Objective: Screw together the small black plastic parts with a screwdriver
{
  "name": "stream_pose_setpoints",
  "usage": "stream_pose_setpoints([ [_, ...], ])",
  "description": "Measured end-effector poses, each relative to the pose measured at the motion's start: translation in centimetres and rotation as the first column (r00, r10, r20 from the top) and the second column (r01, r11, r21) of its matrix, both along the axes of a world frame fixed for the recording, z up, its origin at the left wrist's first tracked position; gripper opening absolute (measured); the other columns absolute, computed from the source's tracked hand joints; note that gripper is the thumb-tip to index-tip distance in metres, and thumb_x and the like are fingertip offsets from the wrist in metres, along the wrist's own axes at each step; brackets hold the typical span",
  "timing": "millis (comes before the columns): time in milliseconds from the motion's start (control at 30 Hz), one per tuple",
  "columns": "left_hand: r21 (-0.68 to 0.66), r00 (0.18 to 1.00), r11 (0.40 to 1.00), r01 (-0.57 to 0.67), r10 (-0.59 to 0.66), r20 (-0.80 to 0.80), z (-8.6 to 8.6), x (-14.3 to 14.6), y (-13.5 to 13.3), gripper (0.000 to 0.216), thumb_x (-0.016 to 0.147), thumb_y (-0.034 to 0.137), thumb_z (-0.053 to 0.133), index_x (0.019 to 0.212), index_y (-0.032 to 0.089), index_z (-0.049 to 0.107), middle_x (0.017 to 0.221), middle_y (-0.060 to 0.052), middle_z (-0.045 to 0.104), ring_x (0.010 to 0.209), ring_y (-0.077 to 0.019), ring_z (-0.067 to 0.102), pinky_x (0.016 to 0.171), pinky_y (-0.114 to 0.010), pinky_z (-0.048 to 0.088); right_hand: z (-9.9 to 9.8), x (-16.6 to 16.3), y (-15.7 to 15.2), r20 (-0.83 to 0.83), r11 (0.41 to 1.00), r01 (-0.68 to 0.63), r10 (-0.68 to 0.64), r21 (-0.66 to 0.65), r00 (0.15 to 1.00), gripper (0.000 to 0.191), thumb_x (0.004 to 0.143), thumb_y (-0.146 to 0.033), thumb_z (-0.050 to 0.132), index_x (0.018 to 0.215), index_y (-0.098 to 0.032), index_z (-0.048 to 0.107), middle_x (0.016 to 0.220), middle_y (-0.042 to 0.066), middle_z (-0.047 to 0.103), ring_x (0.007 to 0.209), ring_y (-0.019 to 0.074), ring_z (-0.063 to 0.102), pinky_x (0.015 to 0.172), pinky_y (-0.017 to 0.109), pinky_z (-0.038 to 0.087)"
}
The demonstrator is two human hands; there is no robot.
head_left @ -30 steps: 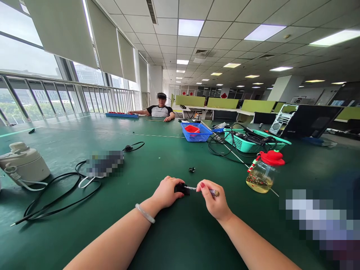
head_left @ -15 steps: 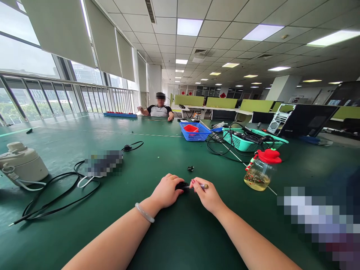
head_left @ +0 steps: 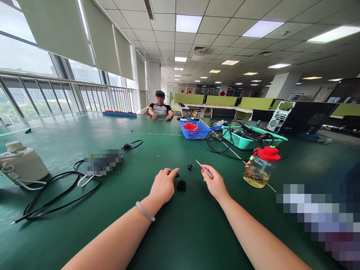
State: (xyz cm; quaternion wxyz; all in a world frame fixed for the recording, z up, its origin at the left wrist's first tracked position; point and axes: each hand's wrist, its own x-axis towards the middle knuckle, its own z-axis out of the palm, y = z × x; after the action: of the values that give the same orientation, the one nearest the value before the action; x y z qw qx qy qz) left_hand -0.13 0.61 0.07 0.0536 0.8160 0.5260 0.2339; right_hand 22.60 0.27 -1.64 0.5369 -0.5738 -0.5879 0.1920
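My left hand (head_left: 163, 186) is closed, with a small black part (head_left: 177, 175) pinched at its fingertips and mostly hidden by them. Just below those fingertips, a small square black block (head_left: 181, 185) lies on the green table. My right hand (head_left: 214, 183) grips the handle of a slim screwdriver (head_left: 203, 168); its thin metal tip points up and to the left, free of any part. Between the hands, slightly farther away, sits another small black piece (head_left: 190, 167).
On the right stand a red-lidded bottle (head_left: 256, 176), a teal basket (head_left: 242, 141) of cables and a blue basket (head_left: 195, 134). A white flask (head_left: 24, 165) and a black cable (head_left: 53, 176) lie left. Across the table sits a person (head_left: 160, 108).
The screwdriver has come away from the black parts and now tilts upward in my right hand. My left hand has shifted slightly, uncovering the square block. The person opposite has lowered an arm.
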Motion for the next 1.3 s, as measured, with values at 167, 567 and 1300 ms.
stream_pose_setpoints([
  [167,-0.036,0.986,0.998,-0.042,0.035,-0.162,-0.3,0.1,-0.4,0.045,0.088,0.019,0.038,0.127,0.03,0.059,0.118,-0.012,0.061,0.101,-0.0284,0.054,0.089,-0.045,0.045,-0.8,0.2,1.0,0.022,0.991,-0.065,0.068,-0.12,0.997,0.039,0.082,-0.048,0.055,0.106,-0.021,0.068,0.092,0.007,0.07,0.076,0.0203,0.064,0.071,0.034,0.05],
  [567,-0.054,0.954,0.952,0.3,-0.298,0.047,0.4,0.6,-1.1,0.038,0.093,0.03,0.038,0.128,0.027,0.054,0.129,-0.004,0.06,0.127,-0.0231,0.044,0.113,-0.043,0.032,-0.4,0.0,0.5,-0.028,0.981,-0.146,0.144,-0.127,0.989,0.035,0.082,-0.047,0.055,0.1,-0.021,0.07,0.092,0.007,0.072,0.084,0.0223,0.065,0.075,0.035,0.049],
  [1300,-0.125,0.997,0.99,0.068,-0.073,-0.038,0.0,0.2,-0.4,0.043,0.089,0.038,0.047,0.129,0.023,0.05,0.126,-0.009,0.06,0.124,-0.0268,0.047,0.107,-0.042,0.037,1.0,-1.0,-1.6,-0.12,0.967,-0.254,0.25,-0.019,0.961,0.045,0.087,-0.054,0.049,0.072,-0.017,0.07,0.059,0.003,0.059,0.054,0.0149,0.049,0.053,0.028,0.041],
])
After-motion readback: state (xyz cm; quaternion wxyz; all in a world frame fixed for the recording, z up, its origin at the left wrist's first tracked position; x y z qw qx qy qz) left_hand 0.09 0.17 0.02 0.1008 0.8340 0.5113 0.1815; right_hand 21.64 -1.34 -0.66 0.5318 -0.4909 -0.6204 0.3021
